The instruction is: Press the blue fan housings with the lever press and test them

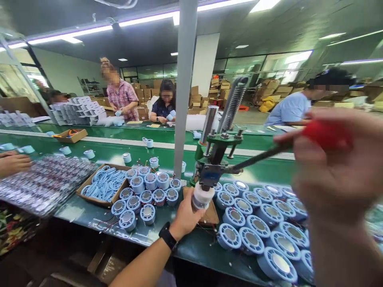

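A hand-operated press [211, 173] stands on the green bench, its white round head lowered. My left hand [189, 213], with a black watch on the wrist, has its fingers wrapped round a part under that head; the part is mostly hidden. My right hand [335, 155], blurred and close to the camera, is closed on the red knob [327, 133] of the press lever [263, 156]. Light blue round housings with metal discs stand in groups left [146, 197] and right [259, 225] of the press.
A cardboard box of blue rings [107, 183] sits left of the housings. Farther left is a plastic-covered tray of parts [38, 185] beside another person's hands [14, 163]. A grey post [180, 91] rises behind the bench. Several people work across the green conveyor.
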Tool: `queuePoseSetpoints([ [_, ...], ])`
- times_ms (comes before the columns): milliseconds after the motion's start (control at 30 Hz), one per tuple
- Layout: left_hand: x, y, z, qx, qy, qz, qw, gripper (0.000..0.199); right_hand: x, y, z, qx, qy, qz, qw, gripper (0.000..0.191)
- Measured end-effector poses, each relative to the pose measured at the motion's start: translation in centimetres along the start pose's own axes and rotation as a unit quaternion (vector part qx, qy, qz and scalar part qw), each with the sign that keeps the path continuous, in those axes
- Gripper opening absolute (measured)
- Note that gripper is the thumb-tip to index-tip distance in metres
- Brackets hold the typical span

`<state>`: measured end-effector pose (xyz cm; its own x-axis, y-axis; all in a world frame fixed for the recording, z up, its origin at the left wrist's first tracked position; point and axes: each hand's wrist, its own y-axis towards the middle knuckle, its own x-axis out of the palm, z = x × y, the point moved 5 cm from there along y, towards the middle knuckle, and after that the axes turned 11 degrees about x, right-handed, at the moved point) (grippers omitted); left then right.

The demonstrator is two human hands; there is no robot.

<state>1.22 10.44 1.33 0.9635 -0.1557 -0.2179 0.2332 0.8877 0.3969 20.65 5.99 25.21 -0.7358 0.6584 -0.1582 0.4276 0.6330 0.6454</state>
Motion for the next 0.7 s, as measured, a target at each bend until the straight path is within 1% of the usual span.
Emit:
queuePoseSetpoints([
  [33, -0.7, -0.9, 0.8, 0.008, 0.011, 0.011, 1.000, 0.069, 1.3, 2.2, -0.7, -0.037, 0.043, -0.013, 0.998, 0.044],
  [67, -1.7, -1.9, 1.6, 0.020, 0.029, 0.023, 0.999, 0.065, 2.7, 3.6, -1.0, -0.059, 0.073, -0.031, 0.995, 0.044],
  [100, -3.3, -2.7, 2.3, 0.037, 0.061, 0.037, 0.997, 0.062, 4.1, 4.1, -0.7, -0.063, 0.090, -0.049, 0.993, 0.045],
  [133, -5.4, -3.4, 3.0, 0.054, 0.118, 0.053, 0.990, 0.058, 5.1, 3.7, 0.0, -0.060, 0.107, -0.048, 0.991, 0.046],
  [167, -8.2, -3.9, 3.6, 0.070, 0.189, 0.069, 0.977, 0.054, 5.8, 2.3, 1.2, -0.052, 0.122, -0.036, 0.990, 0.047],
  [200, -11.5, -4.1, 4.1, 0.079, 0.271, 0.090, 0.955, 0.048, 6.1, 0.2, 2.7, -0.046, 0.137, -0.014, 0.989, 0.050],
  [233, -15.2, -4.1, 4.3, 0.070, 0.372, 0.111, 0.919, 0.041, 6.4, -2.4, 4.4, -0.038, 0.151, 0.011, 0.988, 0.054],
  [267, -19.3, -3.7, 4.2, 0.053, 0.411, 0.134, 0.900, 0.035, 6.6, -5.2, 6.3, -0.023, 0.162, 0.032, 0.986, 0.059],
  [300, -23.2, -3.1, 3.8, 0.034, 0.434, 0.148, 0.888, 0.034, 7.0, -8.0, 8.3, 0.004, 0.164, 0.045, 0.986, 0.066],
  [333, -26.9, -2.4, 3.3, 0.013, 0.455, 0.155, 0.877, 0.032, 7.6, -10.6, 10.2, 0.044, 0.151, 0.041, 0.987, 0.074],
  [367, -30.1, -1.6, 2.5, -0.008, 0.474, 0.152, 0.867, 0.030, 8.5, -12.8, 12.1, 0.096, 0.128, 0.022, 0.987, 0.083],
  [400, -32.5, -0.7, 1.7, -0.024, 0.490, 0.138, 0.860, 0.027, 9.6, -14.6, 13.7, 0.152, 0.105, -0.009, 0.983, 0.092],
  [433, -34.3, 0.1, 0.9, -0.036, 0.504, 0.118, 0.855, 0.024, 10.7, -16.0, 15.1, 0.205, 0.084, -0.043, 0.974, 0.098],
  [467, -35.4, 0.8, 0.1, -0.042, 0.515, 0.092, 0.851, 0.024, 11.6, -17.0, 16.1, 0.246, 0.070, -0.069, 0.964, 0.103],
  [500, -35.8, 1.4, -0.7, -0.043, 0.524, 0.063, 0.848, 0.025, 12.4, -17.5, 16.7, 0.274, 0.066, -0.083, 0.956, 0.105],
  [533, -35.7, 2.0, -1.3, -0.040, 0.530, 0.033, 0.846, 0.026, 13.0, -17.8, 17.1, 0.290, 0.072, -0.088, 0.950, 0.105],
  [600, -34.7, 2.7, -2.0, -0.027, 0.538, -0.022, 0.843, 0.022, 13.6, -17.8, 17.1, 0.294, 0.098, -0.080, 0.947, 0.101],
  [667, -33.4, 3.4, -1.9, -0.011, 0.544, -0.062, 0.837, 0.015, 13.7, -17.6, 16.9, 0.279, 0.113, -0.062, 0.951, 0.096],
  [700, -32.8, 3.8, -1.6, -0.002, 0.549, -0.074, 0.832, 0.014, 13.7, -17.5, 16.8, 0.271, 0.112, -0.052, 0.955, 0.094],
])
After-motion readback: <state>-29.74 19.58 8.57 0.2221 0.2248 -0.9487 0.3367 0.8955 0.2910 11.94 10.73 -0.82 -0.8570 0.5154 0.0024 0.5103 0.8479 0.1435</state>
